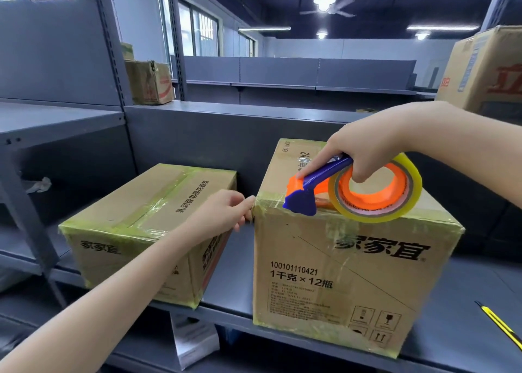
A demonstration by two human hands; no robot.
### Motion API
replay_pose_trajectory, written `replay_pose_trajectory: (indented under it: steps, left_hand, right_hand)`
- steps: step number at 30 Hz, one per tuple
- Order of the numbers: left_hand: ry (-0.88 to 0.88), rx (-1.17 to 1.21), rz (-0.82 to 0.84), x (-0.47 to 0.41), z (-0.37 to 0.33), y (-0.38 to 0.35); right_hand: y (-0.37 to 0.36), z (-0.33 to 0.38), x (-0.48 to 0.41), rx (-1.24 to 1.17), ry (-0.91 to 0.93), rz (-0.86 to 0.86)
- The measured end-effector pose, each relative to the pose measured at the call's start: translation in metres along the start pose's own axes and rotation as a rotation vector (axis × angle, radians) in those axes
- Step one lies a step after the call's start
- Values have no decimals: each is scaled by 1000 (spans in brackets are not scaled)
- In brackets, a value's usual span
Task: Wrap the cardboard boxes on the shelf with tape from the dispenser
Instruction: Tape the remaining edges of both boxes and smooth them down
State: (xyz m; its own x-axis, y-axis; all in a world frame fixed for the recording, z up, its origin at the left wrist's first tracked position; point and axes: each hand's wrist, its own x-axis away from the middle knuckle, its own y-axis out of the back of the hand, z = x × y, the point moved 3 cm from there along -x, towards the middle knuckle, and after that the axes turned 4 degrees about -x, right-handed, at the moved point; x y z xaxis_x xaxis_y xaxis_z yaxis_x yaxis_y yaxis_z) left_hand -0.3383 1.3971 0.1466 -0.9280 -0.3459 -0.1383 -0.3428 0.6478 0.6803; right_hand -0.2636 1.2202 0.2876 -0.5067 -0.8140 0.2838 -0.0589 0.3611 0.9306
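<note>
- Head view: my right hand (364, 152) grips the tape dispenser (310, 187), fingers curled round handle and roll core, its nose on the top front edge of the tall box (339, 273) on the shelf (228, 290).
- My left hand (223, 211) pinches that box's top-left corner.
- The low box (127, 231) beside it looks fully banded, and the tall one seems nearly done.
- A yellow cutter (501, 329) lies far right, and I judge nothing blocks the run.

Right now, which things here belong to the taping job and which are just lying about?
Job: dispenser in right hand; tall box under it; left hand at its corner; low box.
Lying about: yellow tool; far box; white packet below shelf.
</note>
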Motion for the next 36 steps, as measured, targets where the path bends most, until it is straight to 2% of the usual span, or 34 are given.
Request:
replay_pose_trajectory:
  steps: [2,4,9,10,12,14,19,32,36]
  left_hand:
    - [-183,-159,-242,7,-13,15]
    - [-369,-213,-347,16,-29,20]
    - [-648,-390,-132,25,-48,-6]
    - [-677,-442,-136,24,-46,-11]
    - [-686,-608,-249,20,-39,-17]
    - [-664,-676,-315,16,-32,-18]
    - [-676,-671,-294,9,-25,-11]
    - [-700,-689,-386,17,-32,-14]
    - [-698,-666,-426,21,-30,-9]
  right_hand:
    - [-2,1,5,22,9,32]
    - [-2,6,10,85,21,34]
    - [-2,7,13,36,47,-17]
    - [-3,7,14,9,51,-25]
    - [-6,5,15,-19,48,-44]
    - [-7,6,14,30,42,-76]
    - [-5,10,13,194,40,-179]
    - [-11,-4,26,117,59,-171]
    - [-10,-23,37,61,0,-135]
